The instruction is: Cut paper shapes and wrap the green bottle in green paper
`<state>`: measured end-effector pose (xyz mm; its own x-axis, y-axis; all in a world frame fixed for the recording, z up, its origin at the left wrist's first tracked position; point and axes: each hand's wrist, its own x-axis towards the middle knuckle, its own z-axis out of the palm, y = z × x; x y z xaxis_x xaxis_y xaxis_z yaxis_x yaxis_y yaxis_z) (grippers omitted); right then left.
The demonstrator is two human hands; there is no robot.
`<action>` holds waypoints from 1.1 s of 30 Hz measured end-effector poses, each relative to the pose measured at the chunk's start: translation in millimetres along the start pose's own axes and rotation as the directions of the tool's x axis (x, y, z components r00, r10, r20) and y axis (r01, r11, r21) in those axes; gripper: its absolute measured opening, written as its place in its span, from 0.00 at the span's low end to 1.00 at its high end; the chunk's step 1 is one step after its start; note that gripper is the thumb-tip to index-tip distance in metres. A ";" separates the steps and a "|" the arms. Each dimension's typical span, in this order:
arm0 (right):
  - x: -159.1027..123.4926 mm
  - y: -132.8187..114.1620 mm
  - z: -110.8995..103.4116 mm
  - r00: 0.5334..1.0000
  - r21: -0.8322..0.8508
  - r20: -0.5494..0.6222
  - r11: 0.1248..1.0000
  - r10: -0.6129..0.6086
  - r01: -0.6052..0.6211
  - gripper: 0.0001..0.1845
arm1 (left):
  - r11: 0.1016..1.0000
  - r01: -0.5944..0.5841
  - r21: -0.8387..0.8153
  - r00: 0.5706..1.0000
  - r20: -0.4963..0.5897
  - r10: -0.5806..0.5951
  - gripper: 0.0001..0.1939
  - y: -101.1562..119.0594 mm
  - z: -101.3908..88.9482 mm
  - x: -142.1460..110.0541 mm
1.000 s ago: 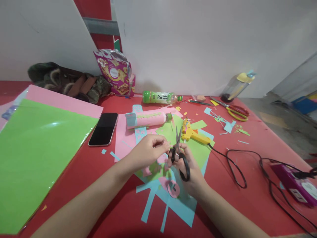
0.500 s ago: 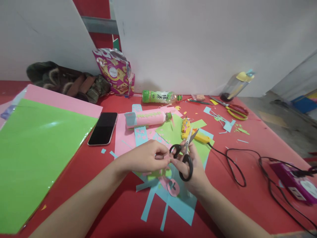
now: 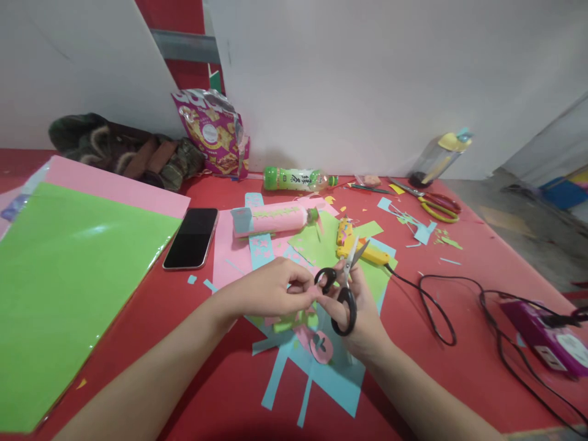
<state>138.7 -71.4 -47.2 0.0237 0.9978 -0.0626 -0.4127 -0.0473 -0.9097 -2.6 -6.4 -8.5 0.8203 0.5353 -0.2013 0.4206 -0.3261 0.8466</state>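
My left hand [image 3: 281, 286] is closed in a pinch on a small pink paper piece [image 3: 315, 292], partly hidden by the fingers. My right hand [image 3: 365, 321] holds black-handled scissors [image 3: 348, 269], blades parted and pointing away from me. Its thumb and fingertips meet the left fingertips at the pink piece. Below the hands lie cut scraps, a pink paper disc [image 3: 327, 352] with a dark shape on it, and blue paper [image 3: 342, 389]. Just beyond them a bottle wrapped in pink paper [image 3: 280, 222] lies on its side. A yellow glue gun [image 3: 370, 252] rests beyond the scissors.
A phone [image 3: 192, 239] and green sheets [image 3: 92, 275] lie left. Behind stand a snack bag [image 3: 214, 135] and a lying green tea bottle [image 3: 294, 179]. At right are red-and-yellow-handled scissors [image 3: 440, 207], paper offcuts, a black cable [image 3: 436, 318] and a purple power strip [image 3: 539, 337].
The scissors have swung rightward in my right hand and their blades have parted wider. My right fingertips have come to the left ones at the pink piece. The last half second shows little movement.
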 end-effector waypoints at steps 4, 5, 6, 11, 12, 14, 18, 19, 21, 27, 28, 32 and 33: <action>-0.1 -0.1 -0.3 0.999 -0.028 -0.031 1.000 -0.007 0.006 0.18 | 0.999 0.010 0.045 0.994 -0.109 -0.005 0.12 -0.9 0.3 1.4; -0.1 -0.1 -0.3 0.999 -0.032 -0.035 0.999 -0.004 0.003 0.19 | 0.999 0.014 0.051 0.992 -0.127 -0.007 0.12 -1.2 0.6 1.8; -0.2 -0.1 -0.2 0.999 -0.034 -0.039 0.999 0.000 -0.001 0.19 | 0.998 0.020 0.055 0.990 -0.142 -0.012 0.12 -1.5 0.9 2.2; -0.1 -0.1 0.1 0.997 -0.024 -0.079 1.000 0.008 -0.010 0.20 | 0.999 0.048 0.027 0.986 -0.161 -0.043 0.10 -1.8 1.7 2.2; 0.0 0.0 0.1 0.996 -0.022 -0.091 1.000 0.004 -0.006 0.20 | 0.998 0.055 0.016 0.985 -0.167 -0.052 0.10 -1.7 1.4 2.1; 0.2 0.3 -0.4 0.994 -0.018 -0.111 1.000 -0.010 0.008 0.20 | 0.997 0.077 -0.001 0.978 -0.196 -0.076 0.09 -1.3 0.5 2.0; 0.3 0.9 -1.7 0.988 -0.028 -0.149 0.999 -0.040 0.036 0.20 | 0.995 0.101 -0.022 0.970 -0.219 -0.104 0.10 -0.7 -1.5 2.1; 0.4 1.0 -1.9 0.986 -0.037 -0.159 0.998 -0.047 0.042 0.20 | 0.995 0.097 -0.023 0.973 -0.208 -0.100 0.10 -0.5 -1.5 2.1; 0.9 1.0 -1.9 0.983 -0.057 -0.172 0.997 -0.063 0.054 0.20 | 0.997 0.081 -0.022 0.981 -0.174 -0.083 0.09 -0.2 -0.4 2.2; 1.9 1.3 -1.8 0.978 -0.074 -0.183 0.994 -0.095 0.083 0.19 | 1.000 0.023 -0.017 0.989 -0.145 -0.026 0.10 -0.4 7.9 5.5; 1.9 1.3 -1.8 0.978 -0.073 -0.184 0.994 -0.094 0.082 0.19 | 1.000 0.015 -0.018 0.988 -0.152 -0.018 0.11 -0.7 9.1 6.3; 2.2 1.3 -2.1 0.978 -0.066 -0.190 0.995 -0.085 0.074 0.20 | 1.000 0.006 -0.017 0.984 -0.179 -0.009 0.13 -2.4 12.0 8.6; 2.2 1.5 -2.2 0.978 -0.063 -0.192 0.996 -0.081 0.071 0.20 | 1.000 0.005 -0.011 0.983 -0.186 -0.007 0.14 -2.7 12.3 8.8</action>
<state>140.2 -69.3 -49.5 0.2312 0.9707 -0.0658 -0.3522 0.0205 -0.9357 8.3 -10.3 -18.7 0.7308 0.6733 -0.1122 0.4207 -0.3149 0.8508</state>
